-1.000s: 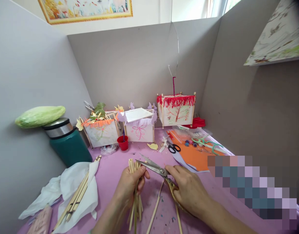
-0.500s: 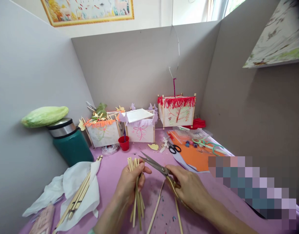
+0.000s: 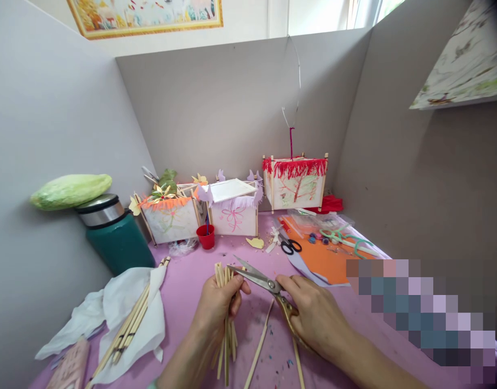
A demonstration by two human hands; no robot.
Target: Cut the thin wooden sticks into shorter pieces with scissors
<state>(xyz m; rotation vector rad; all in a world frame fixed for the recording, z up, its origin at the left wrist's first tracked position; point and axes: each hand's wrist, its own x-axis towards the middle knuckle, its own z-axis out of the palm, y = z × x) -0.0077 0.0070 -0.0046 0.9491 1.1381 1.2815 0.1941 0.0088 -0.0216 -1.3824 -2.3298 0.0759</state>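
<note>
Left hand curled, thumb over the top. Right hand in a closed grip, index finger reaching forward, back of hand up. Hands apart, left forearm and right forearm angled inward.

Over on your left is a teal flask, with a pale green gourd at its lid. Ahead of you are an orange-fringed box, a lilac-fringed box and, to their right, a red-fringed box. A red cup sits in front of the first two. Toward your right, black-handled scissors lie by an orange sheet. High beyond your grey partition hangs a gold-edged picture.
</note>
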